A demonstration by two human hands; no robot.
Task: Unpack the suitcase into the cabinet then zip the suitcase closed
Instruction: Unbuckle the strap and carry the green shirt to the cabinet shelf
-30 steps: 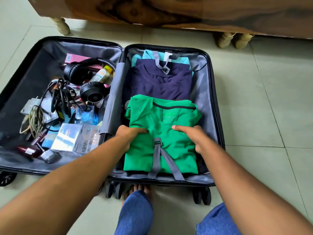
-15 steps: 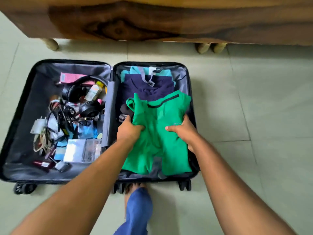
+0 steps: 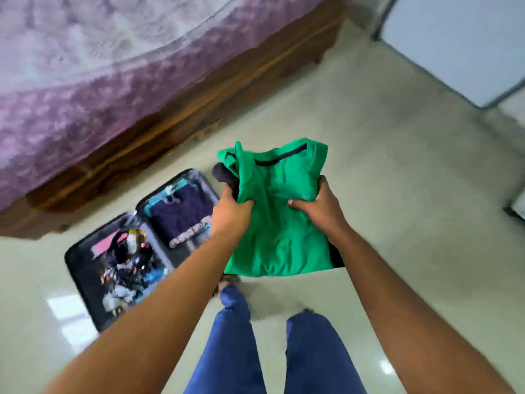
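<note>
A folded green shirt (image 3: 281,214) is held up in the air over the tiled floor, to the right of the open suitcase (image 3: 82,277). My left hand (image 3: 231,213) grips its left side, together with a dark garment (image 3: 224,174) that sticks out behind it. My right hand (image 3: 318,207) grips the shirt's right side. The suitcase lies open on the floor at the lower left. Its right half holds a folded navy garment (image 3: 179,216) over a teal one. Its left half holds headphones, cables and small items, all blurred.
A wooden bed frame (image 3: 199,109) with a purple cover (image 3: 99,52) runs along the back left. A pale panel with a dark edge (image 3: 454,44) stands at the upper right. My legs in blue jeans (image 3: 272,351) are below the shirt. Bare tiled floor (image 3: 412,180) lies to the right.
Both hands have lifted the green shirt out of the suitcase and carried it up and to the right. The view has risen and swung, so the suitcase now sits at lower left.
</note>
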